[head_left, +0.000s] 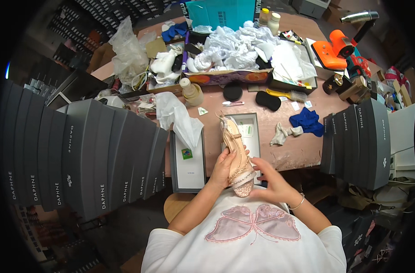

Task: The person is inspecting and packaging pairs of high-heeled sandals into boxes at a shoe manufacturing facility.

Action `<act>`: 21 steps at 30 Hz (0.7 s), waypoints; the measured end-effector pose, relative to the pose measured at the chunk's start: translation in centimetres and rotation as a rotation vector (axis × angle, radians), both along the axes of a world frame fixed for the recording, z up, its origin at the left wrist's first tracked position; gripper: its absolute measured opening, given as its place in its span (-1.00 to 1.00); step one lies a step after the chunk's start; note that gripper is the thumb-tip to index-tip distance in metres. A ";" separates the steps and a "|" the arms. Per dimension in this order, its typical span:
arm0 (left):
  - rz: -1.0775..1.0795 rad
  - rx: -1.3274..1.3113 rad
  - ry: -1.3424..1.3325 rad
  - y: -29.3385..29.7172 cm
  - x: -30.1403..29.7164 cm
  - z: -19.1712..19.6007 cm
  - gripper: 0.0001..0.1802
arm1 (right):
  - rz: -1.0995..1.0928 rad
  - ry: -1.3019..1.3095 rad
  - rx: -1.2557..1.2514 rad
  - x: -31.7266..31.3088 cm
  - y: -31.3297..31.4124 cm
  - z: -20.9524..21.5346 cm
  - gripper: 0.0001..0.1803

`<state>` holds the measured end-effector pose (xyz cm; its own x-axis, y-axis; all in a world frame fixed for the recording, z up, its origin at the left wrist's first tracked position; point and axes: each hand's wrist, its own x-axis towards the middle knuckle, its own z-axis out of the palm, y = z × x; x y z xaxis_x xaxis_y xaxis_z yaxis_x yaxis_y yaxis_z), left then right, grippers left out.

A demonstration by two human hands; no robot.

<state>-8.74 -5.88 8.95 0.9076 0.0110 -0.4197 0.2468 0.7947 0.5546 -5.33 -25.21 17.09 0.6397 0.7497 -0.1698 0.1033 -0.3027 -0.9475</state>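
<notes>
A beige and rose-gold sandal with braided straps is held in front of my chest, toe toward me and heel strap away. My left hand is closed round its middle from the left side. Close to the right of the toe straps is my right hand, thumb and fingers apart; whether a fingertip touches the sandal I cannot tell. Beyond and partly under the sandal lies an open grey shoe box with a small paper inside. Left of it rests a white-lined box lid with white tissue paper over its far end.
Grey shoe boxes stand in rows at the left and right. Farther back are a carton of crumpled paper, a bottle, a black sponge, a yellow-handled brush, a blue cloth and an orange device.
</notes>
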 end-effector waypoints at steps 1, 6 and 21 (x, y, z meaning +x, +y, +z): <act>0.074 0.040 -0.014 0.0 0.5 0.2 -0.63 | 0.071 -0.155 -0.044 -0.4 1.1 0.4 0.00; 0.197 -0.194 -0.039 2.7 1.0 -0.2 -0.56 | -0.023 0.306 0.249 1.1 3.4 -3.7 -0.01; 0.318 0.177 -0.040 3.4 -1.9 1.4 -0.69 | -0.086 0.615 0.290 0.3 3.6 -6.9 -0.13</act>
<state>-10.66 -2.49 10.39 0.8626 0.3647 -0.3505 -0.0219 0.7193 0.6944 -4.99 -21.56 10.17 0.5504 0.7707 -0.3211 -0.4930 -0.0105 -0.8700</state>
